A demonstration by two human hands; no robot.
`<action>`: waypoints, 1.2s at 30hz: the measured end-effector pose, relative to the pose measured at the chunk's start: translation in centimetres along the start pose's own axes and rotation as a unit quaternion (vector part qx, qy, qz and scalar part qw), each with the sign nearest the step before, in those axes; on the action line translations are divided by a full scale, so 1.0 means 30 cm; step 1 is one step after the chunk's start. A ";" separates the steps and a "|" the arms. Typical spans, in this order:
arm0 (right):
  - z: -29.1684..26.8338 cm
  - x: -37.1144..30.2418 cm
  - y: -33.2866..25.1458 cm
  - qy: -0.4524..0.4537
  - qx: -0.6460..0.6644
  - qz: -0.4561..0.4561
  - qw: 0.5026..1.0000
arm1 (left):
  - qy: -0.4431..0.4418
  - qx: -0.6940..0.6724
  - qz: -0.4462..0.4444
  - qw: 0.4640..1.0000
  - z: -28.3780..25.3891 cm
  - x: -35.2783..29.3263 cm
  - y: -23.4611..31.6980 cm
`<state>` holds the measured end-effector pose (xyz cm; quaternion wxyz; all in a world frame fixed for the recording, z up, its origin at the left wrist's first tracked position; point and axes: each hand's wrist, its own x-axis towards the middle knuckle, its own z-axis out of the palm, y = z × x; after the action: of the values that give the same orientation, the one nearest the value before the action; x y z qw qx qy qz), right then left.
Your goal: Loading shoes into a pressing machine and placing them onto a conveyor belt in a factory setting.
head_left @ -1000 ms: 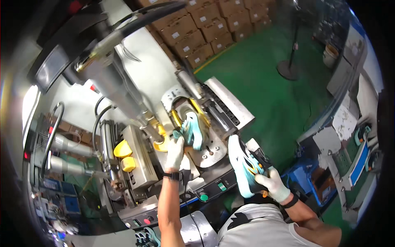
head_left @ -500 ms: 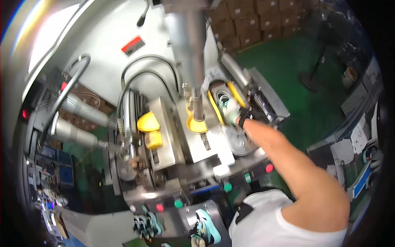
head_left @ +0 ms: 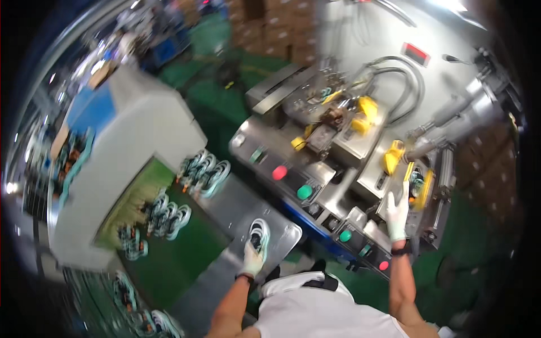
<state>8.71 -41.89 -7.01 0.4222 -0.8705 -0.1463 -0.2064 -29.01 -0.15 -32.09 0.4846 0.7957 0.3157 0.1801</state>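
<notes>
My gloved left hand (head_left: 252,261) grips the near end of a teal-and-white sneaker (head_left: 259,232) on the metal shelf in front of me. On the right, my gloved right hand (head_left: 398,213) reaches up with its fingers stretched out beside the machine's right station. There, a dark shoe (head_left: 417,181) with teal and orange parts sits between two upright yellow pads (head_left: 426,188). The fingertips are close to the left pad; whether they touch it is blurred. A yellow rounded pad (head_left: 393,158) stands just left of that station.
Several sneakers stand on the shelf (head_left: 222,208) and the green belt (head_left: 186,259) at the left. Red and green push buttons (head_left: 304,192) line the machine's front. Another station with yellow pads (head_left: 365,115), hoses (head_left: 406,73) and cylinders lies beyond. Stacked cartons (head_left: 279,34) stand farther back.
The view has swung left, bringing the belt into sight. My right hand has drawn back from inside the right station to its near side. My left hand now holds a sneaker on the shelf.
</notes>
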 end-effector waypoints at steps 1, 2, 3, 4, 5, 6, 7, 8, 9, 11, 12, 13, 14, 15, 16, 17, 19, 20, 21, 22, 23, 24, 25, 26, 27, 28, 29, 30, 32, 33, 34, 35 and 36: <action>-0.008 -0.136 -0.134 -0.023 -0.021 -0.016 0.999 | -0.017 0.119 -0.006 0.993 0.029 -0.002 0.112; 0.056 -0.257 -0.254 -0.046 -0.055 -0.053 0.996 | -0.069 0.105 -0.072 0.990 0.005 0.004 0.127; 0.142 -0.375 -0.292 -0.082 -0.057 -0.074 0.992 | -0.070 0.090 -0.065 0.991 -0.014 0.007 0.107; 0.224 -0.482 -0.290 -0.158 -0.137 -0.083 0.974 | -0.052 0.136 -0.037 0.989 -0.016 -0.015 0.041; 0.279 -0.584 -0.282 -0.263 -0.249 -0.062 0.930 | -0.080 0.103 -0.035 0.991 -0.046 -0.013 0.024; 0.309 -0.668 -0.266 -0.359 -0.359 -0.038 0.861 | -0.111 0.068 -0.030 0.991 -0.083 -0.001 0.033; 0.321 -0.718 -0.212 -0.340 -0.378 -0.037 0.860 | -0.209 0.024 -0.056 0.976 -0.152 0.044 0.056; 0.328 -0.718 -0.164 -0.319 -0.396 -0.037 0.860 | -0.304 -0.020 -0.078 0.949 -0.252 0.117 0.094; 0.332 -0.695 -0.169 -0.326 -0.377 -0.051 0.865 | -0.241 -0.029 -0.030 0.970 -0.402 0.146 0.118; 0.330 -0.699 -0.136 -0.280 -0.316 -0.034 0.906 | -0.120 0.142 0.017 0.982 -0.638 0.292 -0.063; 0.286 -0.718 -0.109 -0.235 -0.290 -0.072 0.925 | -0.070 0.209 0.077 0.972 -0.761 0.400 -0.062; 0.282 -0.725 -0.146 -0.230 -0.291 -0.066 0.926 | -0.025 0.163 0.066 0.984 -0.904 0.492 -0.101; 0.291 -0.743 -0.186 -0.235 -0.268 -0.048 0.933 | 0.032 0.242 0.108 0.964 -1.056 0.576 -0.193; 0.293 -0.790 -0.228 -0.247 -0.277 -0.028 0.928 | 0.034 0.243 0.060 0.968 -1.175 0.648 -0.249; 0.272 -0.849 -0.259 -0.254 -0.291 -0.006 0.922 | 0.032 0.239 0.017 0.970 -1.258 0.735 -0.289; 0.258 -0.933 -0.243 -0.283 -0.287 0.065 0.913 | 0.025 0.233 0.043 0.971 -1.337 0.798 -0.362; 0.270 -1.072 -0.309 -0.326 -0.302 0.165 0.881 | 0.014 0.267 0.046 0.963 -1.344 0.834 -0.479; 0.258 -1.152 -0.304 -0.359 -0.332 0.228 0.842 | 0.009 0.303 0.028 0.953 -1.318 0.833 -0.509; 0.282 -1.219 -0.308 -0.425 -0.385 0.216 0.791 | -0.069 0.359 -0.027 0.930 -1.354 0.796 -0.602; 0.261 -1.253 -0.340 -0.468 -0.397 0.264 0.744 | -0.090 0.346 -0.004 0.934 -1.271 0.809 -0.573; 0.280 -1.321 -0.371 -0.461 -0.384 0.278 0.751 | -0.009 0.394 -0.029 0.919 -1.282 0.753 -0.665; 0.292 -1.350 -0.361 -0.511 -0.369 0.298 0.717 | 0.034 0.405 0.060 0.912 -1.304 0.698 -0.755; 0.263 -1.428 -0.275 -0.520 -0.365 0.302 0.710 | 0.020 0.379 -0.011 0.925 -1.241 0.693 -0.717; 0.249 -1.453 -0.262 -0.532 -0.353 0.305 0.707 | 0.035 0.383 0.000 0.923 -1.211 0.661 -0.684; 0.245 -1.463 -0.252 -0.522 -0.336 0.323 0.714 | -0.008 0.372 -0.037 0.928 -1.185 0.650 -0.576; 0.207 -1.494 -0.249 -0.492 -0.316 0.361 0.727 | -0.175 0.380 -0.089 0.904 -1.148 0.664 -0.052; 0.251 -1.475 -0.279 -0.480 -0.280 0.347 0.755 | -0.111 0.389 -0.015 0.915 -1.199 0.555 -0.177; 0.258 -1.446 -0.285 -0.477 -0.261 0.356 0.760 | -0.152 0.419 -0.054 0.893 -1.175 0.515 -0.067; 0.309 -1.419 -0.321 -0.409 -0.239 0.329 0.817 | -0.135 0.416 -0.119 0.891 -1.110 0.440 -0.175; 0.299 -1.386 -0.304 -0.418 -0.215 0.324 0.821 | -0.173 0.361 -0.090 0.912 -1.079 0.395 -0.189; 0.311 -1.354 -0.336 -0.387 -0.156 0.354 0.837 | -0.210 0.306 -0.063 0.926 -1.052 0.364 -0.179; 0.321 -1.303 -0.382 -0.376 -0.135 0.362 0.842 | -0.248 0.202 -0.114 0.940 -1.008 0.344 -0.074; 0.334 -1.289 -0.371 -0.361 -0.110 0.343 0.860 | -0.281 0.096 -0.171 0.939 -0.975 0.313 0.052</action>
<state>-27.42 -30.34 -23.78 0.2854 -0.9200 0.0435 0.2652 -38.94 24.92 -17.28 0.4986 0.7904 0.3139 -0.1679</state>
